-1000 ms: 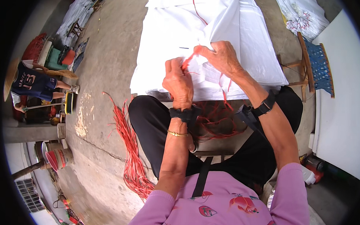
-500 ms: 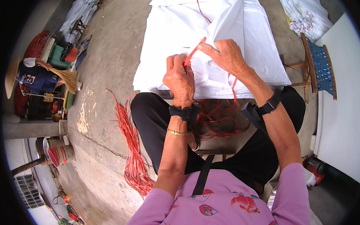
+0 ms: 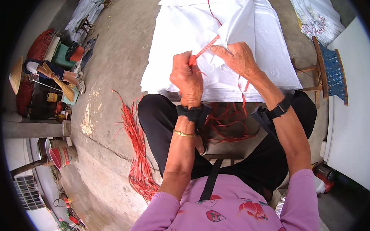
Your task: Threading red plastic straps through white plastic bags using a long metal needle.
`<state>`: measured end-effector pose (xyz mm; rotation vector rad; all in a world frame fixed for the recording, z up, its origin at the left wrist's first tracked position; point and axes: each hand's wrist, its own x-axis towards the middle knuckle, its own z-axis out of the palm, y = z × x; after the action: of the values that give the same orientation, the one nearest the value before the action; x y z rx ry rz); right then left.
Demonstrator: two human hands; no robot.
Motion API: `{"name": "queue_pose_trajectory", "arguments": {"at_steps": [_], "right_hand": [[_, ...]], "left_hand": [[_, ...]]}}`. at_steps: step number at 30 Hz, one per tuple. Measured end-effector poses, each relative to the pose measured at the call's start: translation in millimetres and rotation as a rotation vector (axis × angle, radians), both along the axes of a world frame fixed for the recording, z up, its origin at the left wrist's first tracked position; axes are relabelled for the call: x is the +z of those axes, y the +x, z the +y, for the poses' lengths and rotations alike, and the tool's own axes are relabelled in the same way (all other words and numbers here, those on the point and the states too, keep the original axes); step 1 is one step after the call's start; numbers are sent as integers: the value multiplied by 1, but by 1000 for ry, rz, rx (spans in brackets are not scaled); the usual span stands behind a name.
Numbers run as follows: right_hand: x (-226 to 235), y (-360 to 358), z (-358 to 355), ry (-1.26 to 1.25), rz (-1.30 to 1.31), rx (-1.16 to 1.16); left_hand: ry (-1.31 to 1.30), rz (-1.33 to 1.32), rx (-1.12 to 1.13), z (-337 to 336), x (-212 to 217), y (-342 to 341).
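My left hand (image 3: pixel 187 79) is closed around a bundle of red plastic twine (image 3: pixel 207 47) over the white stack. The twine's far end sticks out up and to the right from the fist. Beside it, my right hand (image 3: pixel 238 62) has its thumb stretched toward the twine and its other fingers curled at a raised fold of the top white sheet (image 3: pixel 237 19). The sheet appears pinched there, though the fingertips are partly hidden. Under both hands lies a thick stack of white sheets (image 3: pixel 273 49), perhaps sacks. A thin red strand (image 3: pixel 213 12) runs across the top sheet's far part.
A long bunch of red twine (image 3: pixel 140 167) lies on the concrete floor by my left leg. More tangled twine (image 3: pixel 229 127) hangs between my knees. A wooden chair with blue webbing (image 3: pixel 331 71) stands at right. At far left is a person with a broom (image 3: pixel 63 87).
My right thumb has come away slightly from the twine, and the left fist has turned a little. At far left, the person with the broom has bent or shifted.
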<state>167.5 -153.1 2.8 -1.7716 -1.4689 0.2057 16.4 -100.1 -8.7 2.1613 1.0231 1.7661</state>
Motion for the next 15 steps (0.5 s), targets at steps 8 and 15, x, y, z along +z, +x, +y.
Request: {"name": "queue_pose_trajectory", "arguments": {"at_steps": [8, 15], "right_hand": [[-10, -4, 16, 286, -186, 39], [-6, 7, 15, 1, 160, 43]], "left_hand": [[-77, 205, -2, -20, 0, 21], [-121, 173, 329, 2, 4, -31]]}}
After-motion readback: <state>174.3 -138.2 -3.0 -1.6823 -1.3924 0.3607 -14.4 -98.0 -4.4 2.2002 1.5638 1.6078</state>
